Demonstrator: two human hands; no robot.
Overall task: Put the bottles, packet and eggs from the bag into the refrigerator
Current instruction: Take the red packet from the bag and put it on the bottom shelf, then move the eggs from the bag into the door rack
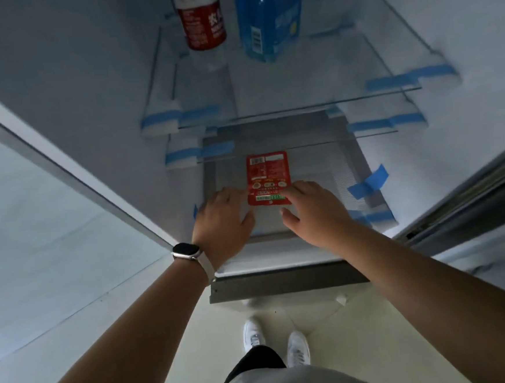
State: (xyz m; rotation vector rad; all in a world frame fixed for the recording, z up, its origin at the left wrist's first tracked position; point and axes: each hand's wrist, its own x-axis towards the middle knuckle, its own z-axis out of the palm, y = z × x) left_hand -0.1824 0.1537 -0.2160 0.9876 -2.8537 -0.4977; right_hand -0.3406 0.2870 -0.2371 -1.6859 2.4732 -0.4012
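Note:
A flat red packet (268, 175) lies on the lowest glass shelf (329, 182) of the open refrigerator. My left hand (223, 220) rests palm down just left of the packet, fingers near its lower left edge. My right hand (310, 208) touches the packet's lower right corner with its fingertips. On an upper glass shelf stand a clear bottle with a red label (203, 26) and a blue bottle (269, 17), side by side. No eggs or bag are in view.
Glass shelves (299, 106) are held by blue tape strips (368, 185) and white foam blocks. The fridge door (33, 184) stands open at the left, another door edge (472, 192) at the right. A drawer front (282, 282) juts out below. My white shoes (275, 340) stand on the pale floor.

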